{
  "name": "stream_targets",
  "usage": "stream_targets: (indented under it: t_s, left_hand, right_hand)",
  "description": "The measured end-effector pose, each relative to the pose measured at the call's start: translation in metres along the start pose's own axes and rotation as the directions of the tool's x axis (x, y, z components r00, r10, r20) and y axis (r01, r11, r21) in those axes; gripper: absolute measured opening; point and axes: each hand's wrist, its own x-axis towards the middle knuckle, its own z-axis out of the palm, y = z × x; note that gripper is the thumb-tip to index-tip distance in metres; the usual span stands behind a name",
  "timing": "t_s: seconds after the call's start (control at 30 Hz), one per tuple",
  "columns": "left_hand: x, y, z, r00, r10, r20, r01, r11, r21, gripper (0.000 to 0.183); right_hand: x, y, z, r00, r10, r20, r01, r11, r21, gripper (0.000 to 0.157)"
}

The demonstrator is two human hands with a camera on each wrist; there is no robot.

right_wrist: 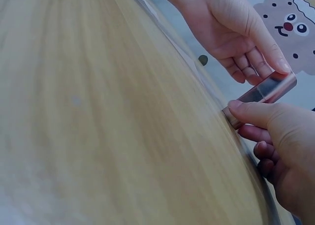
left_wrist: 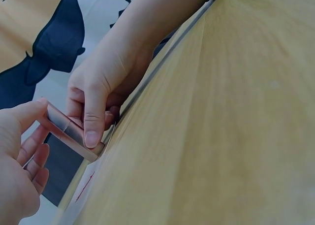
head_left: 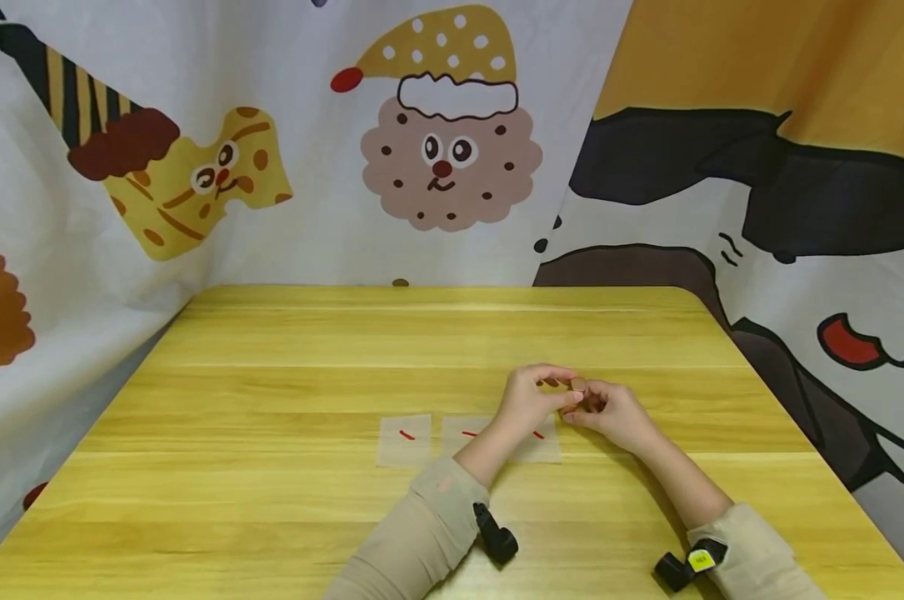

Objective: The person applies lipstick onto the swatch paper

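Between both hands is a shiny rose-gold lipstick tube with a seam across its middle. My left hand pinches its upper end between thumb and fingers, as the left wrist view shows. The other end, low over the table, is held by my right hand, thumb on top and fingers curled beneath. In the head view the lipstick is small and partly covered by fingers. Close by lie three pale paper squares in a row: a left one, a middle one and a right one, each with a short red stroke.
The wood-grain table fills the foreground. A cartoon-printed curtain hangs behind it and down both sides. Black wrist devices are strapped over both beige sleeves. My left forearm crosses over part of the middle and right papers.
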Motion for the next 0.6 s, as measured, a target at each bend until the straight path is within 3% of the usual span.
stream_targets:
  t_s: [0.3, 0.6]
  left_hand:
    - [-0.0020, 0.0016, -0.0031, 1.000, 0.002, 0.000, -0.002, 1.000, 0.020, 0.028]
    - [-0.0053, 0.0046, -0.0083, 1.000, 0.004, -0.012, -0.003, 0.999, 0.042, 0.029]
  right_hand:
    - [0.0000, -0.0015, -0.0003, 0.999, -0.032, 0.002, 0.032, 0.999, -0.022, 0.022]
    - [-0.0042, -0.0027, -0.0082, 0.998, 0.000, 0.055, 0.002, 1.000, -0.031, 0.021]
